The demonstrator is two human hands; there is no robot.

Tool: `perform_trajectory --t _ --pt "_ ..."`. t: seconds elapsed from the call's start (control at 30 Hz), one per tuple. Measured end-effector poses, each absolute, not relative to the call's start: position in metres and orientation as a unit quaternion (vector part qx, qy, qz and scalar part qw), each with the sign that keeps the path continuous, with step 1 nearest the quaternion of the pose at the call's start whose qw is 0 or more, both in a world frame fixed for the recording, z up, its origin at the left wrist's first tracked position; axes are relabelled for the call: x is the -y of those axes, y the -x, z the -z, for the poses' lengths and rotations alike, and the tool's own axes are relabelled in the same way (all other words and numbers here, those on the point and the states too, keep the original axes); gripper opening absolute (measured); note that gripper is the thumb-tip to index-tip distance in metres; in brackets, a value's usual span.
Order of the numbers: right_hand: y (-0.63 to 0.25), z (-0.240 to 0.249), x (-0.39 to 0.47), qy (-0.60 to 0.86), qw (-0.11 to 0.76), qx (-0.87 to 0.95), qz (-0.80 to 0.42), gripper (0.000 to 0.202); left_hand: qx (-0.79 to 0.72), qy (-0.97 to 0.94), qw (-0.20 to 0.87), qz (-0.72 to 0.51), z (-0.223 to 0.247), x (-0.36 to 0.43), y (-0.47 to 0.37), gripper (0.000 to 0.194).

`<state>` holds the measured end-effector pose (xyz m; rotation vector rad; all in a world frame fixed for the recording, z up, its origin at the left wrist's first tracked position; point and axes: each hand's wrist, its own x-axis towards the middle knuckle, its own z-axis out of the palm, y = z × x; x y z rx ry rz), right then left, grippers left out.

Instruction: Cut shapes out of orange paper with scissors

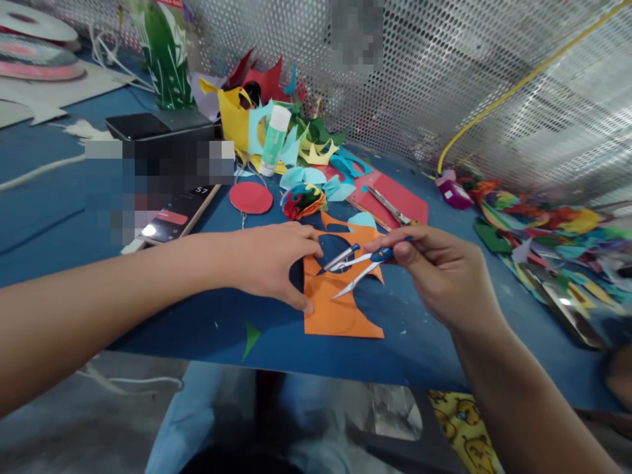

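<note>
My right hand (439,273) pinches a drawing compass (378,255) by its blue top. Its silver legs are spread and point left over the orange paper (328,306). The sheet has curved cut-outs along its edges, and a faint round line shows on its lower part. My left hand (276,263) rests on the sheet's left edge, thumb and fingers apart, pressing it to the blue table. Just beyond lie a multicoloured paper ball (303,201) and a red paper disc (251,197). Scissors (388,205) lie on red paper (395,193) behind my right hand.
A glue stick (275,141) stands among coloured paper scraps (234,122) at the back. To the left lies a lit phone (172,217). Another phone (560,306) and paper strips (548,220) are at the right. Perforated metal (296,33) borders the table's back.
</note>
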<state>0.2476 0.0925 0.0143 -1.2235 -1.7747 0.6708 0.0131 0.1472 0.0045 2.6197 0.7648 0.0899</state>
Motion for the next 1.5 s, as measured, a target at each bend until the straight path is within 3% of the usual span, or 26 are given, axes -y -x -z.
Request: perform_trajectory --t 0.4,0.7,0.83,0.93,1.03,1.27,1.5 --pt "-0.237 -0.02 -0.029 0.627 0.422 0.652 -0.062 0.006 -0.283 -0.935 0.213 -0.02 -0.003 -0.147 -0.012 0.066" --pt "-0.23 -0.022 -0.001 0.547 0.379 0.746 0.021 0.018 -0.27 -0.938 0.216 -0.028 -0.004 -0.148 -0.011 0.066" --pt "-0.225 -0.031 -0.012 0.527 0.359 0.768 0.056 0.012 -0.275 -0.937 0.213 -0.019 -0.004 -0.148 -0.012 0.067" --pt "-0.219 -0.042 -0.024 0.516 0.329 0.788 0.06 0.002 -0.279 -0.938 0.208 -0.015 -0.003 -0.148 -0.012 0.067" --pt "-0.214 -0.049 -0.033 0.537 0.307 0.785 0.039 0.011 -0.277 -0.939 0.205 -0.015 -0.003 -0.148 -0.012 0.066" --pt "-0.208 -0.046 -0.039 0.576 0.345 0.74 0.037 0.032 -0.245 -0.947 0.206 -0.022 -0.004 -0.15 -0.011 0.075" --pt "-0.211 -0.042 -0.033 0.616 0.343 0.709 0.028 0.031 -0.247 -0.949 0.197 -0.019 -0.004 -0.148 -0.012 0.078"
